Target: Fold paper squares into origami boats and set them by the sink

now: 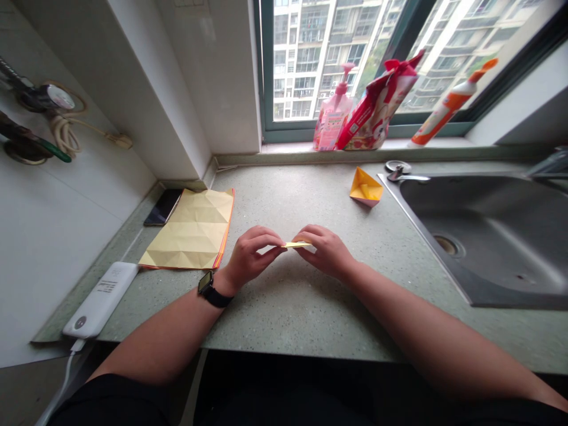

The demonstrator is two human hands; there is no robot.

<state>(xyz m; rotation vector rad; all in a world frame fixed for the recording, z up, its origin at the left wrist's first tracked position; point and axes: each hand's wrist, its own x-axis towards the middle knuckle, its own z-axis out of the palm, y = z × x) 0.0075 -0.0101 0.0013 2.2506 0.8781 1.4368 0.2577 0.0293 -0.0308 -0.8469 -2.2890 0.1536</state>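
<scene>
A small folded piece of yellow paper [297,244] is held edge-on over the middle of the counter. My left hand [255,253] pinches its left end between thumb and fingers. At the other end, my right hand [326,248] closes on it the same way, hiding part of the paper. To the left lies a stack of creased paper sheets [189,228], pale yellow on top with orange and red edges below. An orange-yellow folded paper shape [366,188], open at the top, stands beyond my right hand near the sink.
A steel sink [497,236] is set into the counter [284,319] on the right. A phone [162,207] and a white power bank [102,299] with a cable lie at left. A pump bottle [332,118], red bag [377,112] and orange-white bottle [448,109] stand on the windowsill.
</scene>
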